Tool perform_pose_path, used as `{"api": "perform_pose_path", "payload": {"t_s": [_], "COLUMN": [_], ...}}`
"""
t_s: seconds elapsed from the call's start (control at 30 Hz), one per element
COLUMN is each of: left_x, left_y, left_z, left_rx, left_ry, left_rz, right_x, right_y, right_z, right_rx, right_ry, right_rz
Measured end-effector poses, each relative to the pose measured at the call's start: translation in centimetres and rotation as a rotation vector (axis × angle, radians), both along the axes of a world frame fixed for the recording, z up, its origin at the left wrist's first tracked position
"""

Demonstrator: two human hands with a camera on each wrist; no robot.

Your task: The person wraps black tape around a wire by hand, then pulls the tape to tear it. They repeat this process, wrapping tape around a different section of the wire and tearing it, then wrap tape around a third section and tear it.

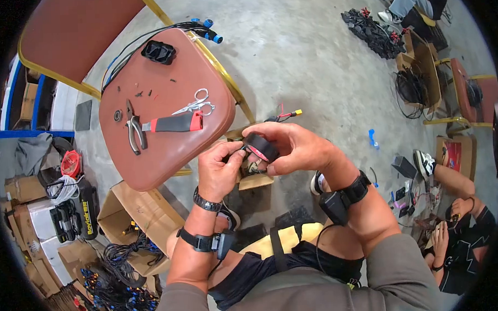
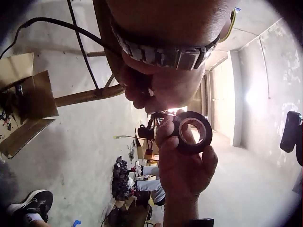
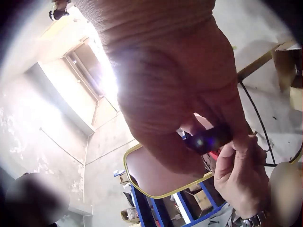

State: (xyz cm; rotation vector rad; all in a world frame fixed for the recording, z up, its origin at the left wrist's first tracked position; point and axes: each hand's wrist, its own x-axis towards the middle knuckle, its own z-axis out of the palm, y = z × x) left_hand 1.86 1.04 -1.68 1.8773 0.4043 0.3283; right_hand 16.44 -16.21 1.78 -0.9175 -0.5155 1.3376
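Here, a roll of black tape (image 1: 261, 147) is held up just right of the chair seat (image 1: 166, 147), the curled fingers and thumb of the right hand (image 1: 301, 147) gripping it. Beside its left edge, the left hand (image 1: 216, 168) pinches a small dark piece (image 1: 244, 148) between closed fingertips. Farther left, scissors (image 1: 195, 105), a red-and-black knife (image 1: 174, 123) and pliers (image 1: 133, 126) lie on the seat.

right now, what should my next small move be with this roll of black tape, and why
I'd probably ease the roll of black tape slightly away from your left hand, to show what it pinches. Your right hand holds the roll while the left pinches something small and dark close beside it; whether that is the tape's end is unclear.
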Motion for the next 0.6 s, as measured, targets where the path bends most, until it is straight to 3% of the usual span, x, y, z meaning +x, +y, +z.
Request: {"api": "perform_pose_path", "payload": {"t_s": [0.07,0.13,0.23,0.37,0.53,0.6], "left_x": [0.0,0.0,0.1,0.3,-0.2,-0.2], "left_y": [0.0,-0.1,-0.8,-0.9,-1.4,-1.3], "left_z": [0.0,0.6,1.3,1.2,1.7,1.9], "left_rx": [0.034,0.072,0.114,0.104,0.007,0.005], "left_ry": [-0.011,0.039,0.085,0.07,0.066,0.053], "left_rz": [-0.017,-0.108,-0.166,-0.257,-0.215,-0.238], "right_x": [0.3,1.2,1.9,2.6,2.7,2.6], "right_y": [-0.1,-0.1,-0.3,0.0,0.5,0.6], "right_z": [-0.3,-0.8,-1.2,-1.7,-1.6,-1.0], "right_rx": [-0.01,-0.106,-0.244,-0.215,-0.261,-0.321], "right_ry": [-0.011,-0.26,-0.338,-0.554,-0.561,-0.443], "right_rz": [-0.002,0.074,0.091,0.025,-0.019,-0.031]}}
